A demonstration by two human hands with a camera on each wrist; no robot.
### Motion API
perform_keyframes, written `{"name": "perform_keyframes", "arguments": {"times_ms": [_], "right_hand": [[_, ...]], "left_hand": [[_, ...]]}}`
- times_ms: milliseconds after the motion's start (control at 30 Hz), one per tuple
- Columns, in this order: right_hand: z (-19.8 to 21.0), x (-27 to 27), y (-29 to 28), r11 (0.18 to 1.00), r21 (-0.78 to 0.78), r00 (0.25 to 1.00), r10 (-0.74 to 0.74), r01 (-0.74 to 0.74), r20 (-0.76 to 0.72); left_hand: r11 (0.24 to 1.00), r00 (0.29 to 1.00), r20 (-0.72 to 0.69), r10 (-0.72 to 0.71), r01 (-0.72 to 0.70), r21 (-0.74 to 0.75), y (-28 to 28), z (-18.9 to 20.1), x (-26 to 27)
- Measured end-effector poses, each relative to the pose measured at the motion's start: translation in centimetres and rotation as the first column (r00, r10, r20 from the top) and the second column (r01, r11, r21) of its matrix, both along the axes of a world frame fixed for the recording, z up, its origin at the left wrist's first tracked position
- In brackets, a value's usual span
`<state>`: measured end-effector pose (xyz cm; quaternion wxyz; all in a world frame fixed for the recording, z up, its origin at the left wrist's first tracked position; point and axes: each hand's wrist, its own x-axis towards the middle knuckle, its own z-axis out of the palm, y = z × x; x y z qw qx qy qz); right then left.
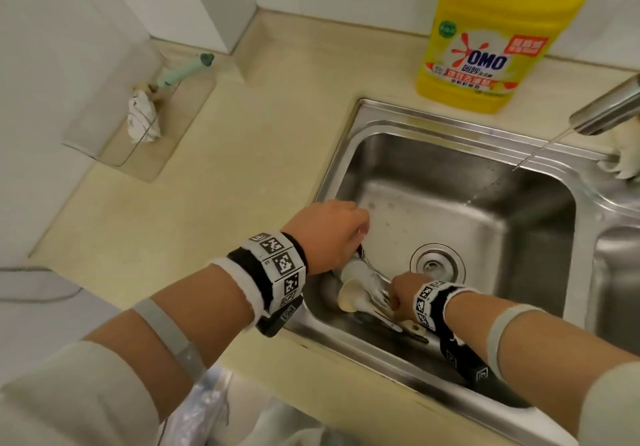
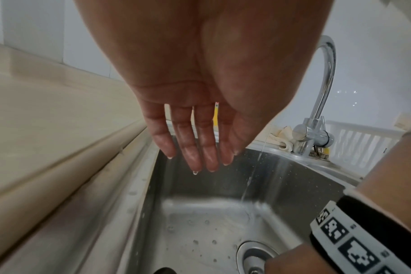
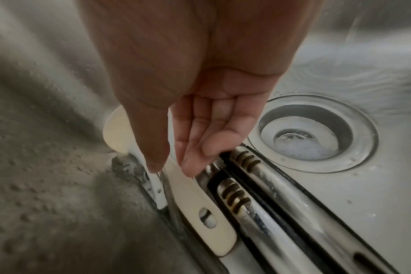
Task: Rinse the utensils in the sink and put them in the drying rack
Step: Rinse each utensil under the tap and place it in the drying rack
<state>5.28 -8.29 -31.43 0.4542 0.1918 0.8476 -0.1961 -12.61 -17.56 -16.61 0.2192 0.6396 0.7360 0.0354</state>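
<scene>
Several utensils (image 1: pixel 367 293) lie piled in the front left corner of the steel sink (image 1: pixel 450 123). Among them are a cream spoon with a hole in its handle (image 3: pixel 207 218), a white utensil (image 3: pixel 116 129) and metal tongs with black edges (image 3: pixel 258 194). My right hand (image 3: pixel 174 169) reaches down onto the pile. Its fingers are nearly straight, with the thumb and fingertips touching either side of the cream handle. My left hand (image 2: pixel 195 159) hangs above the sink's left side, fingers straight, wet and dripping, holding nothing. A thin stream of water runs from the faucet (image 1: pixel 606 106).
The drain (image 1: pixel 437 265) lies just right of the pile. A white drying rack (image 2: pixel 354 144) stands behind the faucet base, next to a cloth (image 2: pixel 282 137). A yellow detergent bottle (image 1: pixel 491 40) sits on the counter behind the sink. A brush and rag (image 1: pixel 143 116) lie at the far left.
</scene>
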Motion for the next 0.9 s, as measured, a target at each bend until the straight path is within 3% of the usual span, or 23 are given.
{"name": "perform_keyframes", "arguments": {"times_ms": [400, 533, 633, 700, 767, 900], "right_hand": [[-0.2, -0.1, -0.8, 0.981, 0.033, 0.982, 0.190, -0.189, -0.020], [1.0, 0.5, 0.1, 0.997, -0.011, 0.993, 0.071, -0.073, -0.097], [2.5, 1.3, 1.3, 0.994, -0.048, 0.974, -0.108, 0.101, -0.201], [4.1, 2.1, 2.3, 0.964, -0.088, 0.921, -0.264, 0.249, -0.285], [6.0, 3.1, 3.4, 0.887, -0.157, 0.814, -0.461, 0.434, -0.354], [9.8, 6.3, 6.1, 0.645, -0.302, 0.466, -0.737, 0.702, -0.490]], "left_hand": [[1.000, 0.999, 0.046, 0.006, -0.007, 0.014, 0.2, -0.2, -0.3], [0.998, 0.998, 0.052, 0.028, -0.024, -0.066, 0.2, 0.3, 0.0], [0.990, 0.997, 0.060, 0.049, -0.041, -0.133, 1.0, 1.2, 0.2], [0.985, 0.995, 0.077, 0.060, -0.046, -0.168, 2.1, 1.5, 0.4], [0.982, 0.990, 0.122, 0.075, -0.052, -0.180, 3.6, 1.5, 0.8], [0.975, 0.960, 0.236, 0.152, -0.106, -0.195, 7.3, 0.6, 2.3]]}}
